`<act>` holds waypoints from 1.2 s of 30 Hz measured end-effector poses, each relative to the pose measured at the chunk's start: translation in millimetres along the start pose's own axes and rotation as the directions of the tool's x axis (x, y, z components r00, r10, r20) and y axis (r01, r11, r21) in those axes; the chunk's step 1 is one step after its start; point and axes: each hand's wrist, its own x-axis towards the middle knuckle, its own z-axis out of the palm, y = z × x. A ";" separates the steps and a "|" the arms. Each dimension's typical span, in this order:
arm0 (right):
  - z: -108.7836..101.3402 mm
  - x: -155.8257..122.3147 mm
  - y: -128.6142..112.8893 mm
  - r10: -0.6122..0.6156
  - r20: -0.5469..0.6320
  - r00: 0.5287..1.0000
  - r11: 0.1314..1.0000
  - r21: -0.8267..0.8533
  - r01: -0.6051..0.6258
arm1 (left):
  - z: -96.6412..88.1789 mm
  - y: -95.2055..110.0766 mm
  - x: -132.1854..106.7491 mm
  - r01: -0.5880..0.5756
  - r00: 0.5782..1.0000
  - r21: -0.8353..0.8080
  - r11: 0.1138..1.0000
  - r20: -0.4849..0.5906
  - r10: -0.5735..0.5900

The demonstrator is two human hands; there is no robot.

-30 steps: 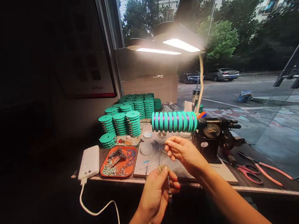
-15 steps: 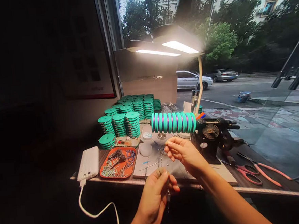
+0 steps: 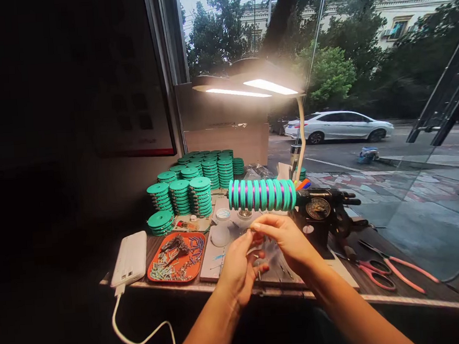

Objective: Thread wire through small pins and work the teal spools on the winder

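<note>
My left hand (image 3: 238, 268) and my right hand (image 3: 287, 238) meet at the fingertips, just below a row of teal spools with purple bands (image 3: 262, 195) on a spindle. The left thumb and forefinger pinch a thin strand, mostly hidden; its other fingers are loosely curled, with a small shiny bit near them. My right thumb and forefinger are pressed together beside the left ones; what they hold is too small to make out. A black winding machine (image 3: 317, 208) carries the spindle, to the right.
Stacks of teal spools (image 3: 180, 196) stand at back left. An orange tray (image 3: 152, 271) holds small coloured tubes and metal bits. A white power bank (image 3: 129, 257) lies left of it. Pink-handled scissors (image 3: 378, 277) and pliers (image 3: 409, 272) lie right. A lamp (image 3: 301, 135) shines overhead.
My left hand has risen to meet my right hand, which has shifted little. The strand that hung below the left fingers is now mostly hidden. Outside, the white car has moved right.
</note>
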 end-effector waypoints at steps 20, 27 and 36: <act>3.8 1.8 3.4 0.029 0.038 0.999 0.999 -0.034 -0.028 | -2.5 -2.7 -4.3 -0.140 0.989 -0.057 0.989 -0.060 0.136; 1.5 -1.9 6.5 -0.011 0.047 0.999 0.998 -0.065 0.014 | -18.0 -13.0 -22.4 0.006 1.000 -0.064 0.998 -0.009 -0.006; 6.3 -20.3 20.5 0.074 0.152 0.986 0.997 -0.024 -0.071 | -26.7 -17.1 -27.7 0.099 0.995 -0.130 0.987 0.040 -0.095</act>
